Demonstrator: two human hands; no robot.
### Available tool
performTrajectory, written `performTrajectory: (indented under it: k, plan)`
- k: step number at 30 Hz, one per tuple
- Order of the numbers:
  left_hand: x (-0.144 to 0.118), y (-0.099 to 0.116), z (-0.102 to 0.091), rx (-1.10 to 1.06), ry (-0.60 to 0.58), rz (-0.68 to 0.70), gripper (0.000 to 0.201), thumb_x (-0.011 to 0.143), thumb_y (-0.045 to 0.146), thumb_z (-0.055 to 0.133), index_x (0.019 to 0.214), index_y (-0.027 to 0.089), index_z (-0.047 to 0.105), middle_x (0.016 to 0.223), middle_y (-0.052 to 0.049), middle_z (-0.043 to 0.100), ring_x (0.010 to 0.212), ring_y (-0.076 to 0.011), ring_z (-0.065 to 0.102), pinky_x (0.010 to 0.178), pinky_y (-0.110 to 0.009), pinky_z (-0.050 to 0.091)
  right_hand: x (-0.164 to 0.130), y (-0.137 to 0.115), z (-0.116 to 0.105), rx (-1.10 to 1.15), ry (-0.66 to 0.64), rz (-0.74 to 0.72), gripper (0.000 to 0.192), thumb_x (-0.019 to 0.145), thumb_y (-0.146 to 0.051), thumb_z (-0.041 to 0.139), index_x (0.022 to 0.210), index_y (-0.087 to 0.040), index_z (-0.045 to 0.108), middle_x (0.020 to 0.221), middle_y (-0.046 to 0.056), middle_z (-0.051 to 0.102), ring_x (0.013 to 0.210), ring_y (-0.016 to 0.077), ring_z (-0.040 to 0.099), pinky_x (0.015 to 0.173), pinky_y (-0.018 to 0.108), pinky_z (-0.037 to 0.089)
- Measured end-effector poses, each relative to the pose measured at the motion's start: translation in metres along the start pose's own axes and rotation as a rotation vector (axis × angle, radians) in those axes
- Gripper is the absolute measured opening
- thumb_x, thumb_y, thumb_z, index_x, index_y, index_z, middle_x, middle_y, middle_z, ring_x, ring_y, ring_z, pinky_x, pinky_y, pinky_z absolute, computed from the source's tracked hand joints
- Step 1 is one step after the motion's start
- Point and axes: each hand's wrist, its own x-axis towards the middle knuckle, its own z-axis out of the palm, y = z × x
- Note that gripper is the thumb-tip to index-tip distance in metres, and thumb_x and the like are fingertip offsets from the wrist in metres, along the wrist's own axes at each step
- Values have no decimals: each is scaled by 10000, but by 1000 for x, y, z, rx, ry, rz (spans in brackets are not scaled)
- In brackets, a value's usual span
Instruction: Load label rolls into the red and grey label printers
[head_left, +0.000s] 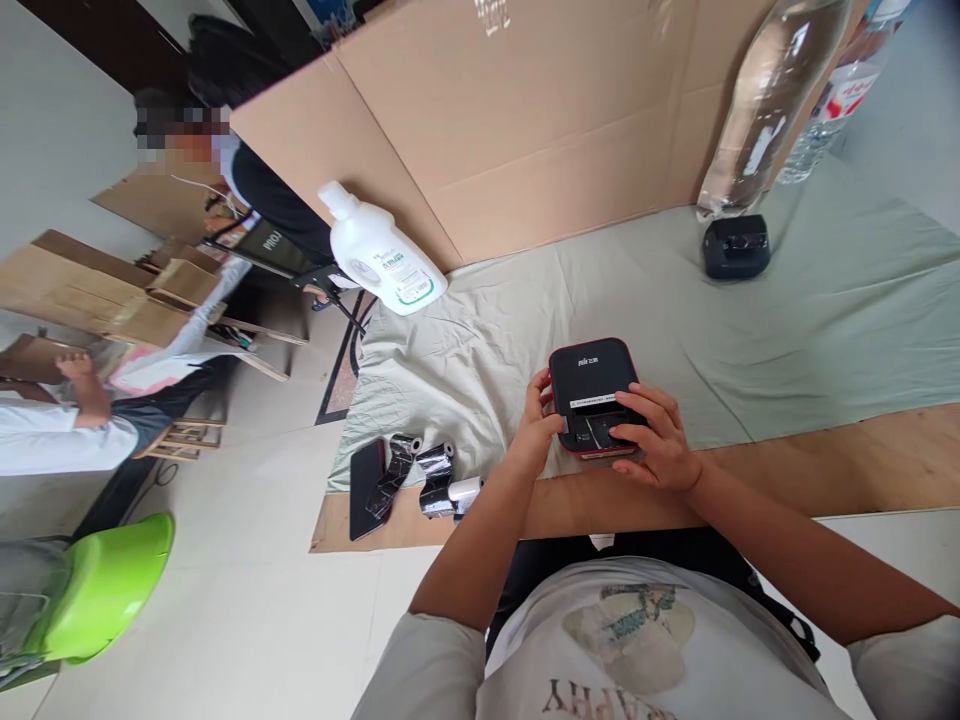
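Observation:
A black label printer (596,365) with a red rim sits on the cloth in front of me. A narrow white label strip (592,402) with print on it lies across its slot. My left hand (537,425) grips the printer's left side, thumb at the near left corner and fingers along the edge. Over the near right corner, my right hand (656,440) has its fingers spread; one fingertip is by the strip's right end and another on the front panel. Its thumb is near the front edge. Whether the right fingers press anything cannot be made out.
Left of my arm lie a dark phone (367,490), black rolls (435,475) and a white roll (466,490). A white jug (386,255), a black device (735,247) and a tall bottle (772,110) stand before a cardboard panel (540,130). Other people sit at left beyond a green basin (112,585).

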Motion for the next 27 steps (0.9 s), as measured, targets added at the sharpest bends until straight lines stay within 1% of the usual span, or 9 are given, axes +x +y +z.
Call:
performTrajectory:
  k: [2, 3, 6, 8, 12, 16, 19, 24, 27]
  plan:
    - [4, 1, -1, -10, -27, 1, 1013, 457, 109, 531, 1431, 335, 369, 1478, -16, 418, 1240, -232, 476, 860, -294, 478, -4, 0, 3, -2, 16, 20, 290, 908, -496, 566, 1029, -246, 650, 1416, 99, 540, 1335, 329, 474, 1056, 526, 447]
    - [5, 1, -2, -5, -60, -7, 1049, 459, 110, 523, 1464, 344, 333, 1465, -16, 442, 1230, -230, 492, 849, -291, 485, -5, -1, 4, -2, 19, 26, 285, 908, -487, 567, 1034, -245, 651, 1428, 99, 529, 1340, 332, 468, 1058, 531, 446]
    - [10, 3, -6, 29, -198, -46, 1075, 482, 132, 512, 1518, 314, 287, 1381, -31, 548, 1149, -226, 559, 834, -304, 503, -9, -2, 4, -4, 20, 38, 288, 919, -487, 546, 1052, -251, 645, 1442, 98, 511, 1348, 332, 460, 1050, 538, 457]
    - [12, 4, -8, 77, -237, -51, 1070, 502, 142, 516, 1534, 299, 279, 1404, -30, 551, 1132, -223, 577, 848, -313, 511, -12, -1, 4, -15, 11, 55, 298, 911, -505, 549, 1058, -265, 645, 1439, 92, 512, 1346, 334, 459, 1043, 547, 462]
    - [11, 7, -10, 184, -239, -41, 1071, 565, 153, 550, 1569, 312, 214, 1510, -18, 477, 1144, -231, 587, 840, -326, 533, -19, 0, 6, -41, -20, 105, 311, 863, -540, 603, 1025, -281, 662, 1422, 75, 532, 1341, 348, 457, 1048, 563, 452]
    - [11, 6, -10, 173, -248, -34, 1127, 582, 128, 560, 1591, 344, 107, 1572, -5, 411, 1185, -234, 584, 841, -325, 543, -19, 0, 8, -29, -2, 105, 286, 874, -513, 594, 1018, -272, 649, 1420, 79, 535, 1344, 344, 457, 1049, 562, 450]
    - [13, 4, -12, 167, -251, -30, 1151, 574, 121, 550, 1587, 382, 71, 1589, 7, 386, 1265, -239, 546, 863, -332, 546, -16, -1, 9, -33, 12, 100, 302, 903, -518, 546, 1058, -268, 613, 1400, 96, 544, 1345, 338, 460, 1032, 566, 463]
    - [16, 7, -12, 154, -263, 16, 1165, 555, 119, 555, 1583, 374, 69, 1631, -9, 298, 1342, -241, 486, 892, -335, 543, -11, 1, 10, 9, 45, 56, 466, 900, -582, 533, 1231, -253, 523, 1357, 140, 559, 1273, 336, 527, 967, 561, 497]
    - [13, 13, -11, 247, -245, 0, 1093, 586, 118, 563, 1573, 349, 155, 1626, -25, 305, 1354, -248, 474, 955, -365, 523, -11, 2, 11, 26, 45, 65, 486, 898, -562, 549, 1269, -251, 502, 1322, 152, 571, 1190, 322, 580, 926, 537, 510]
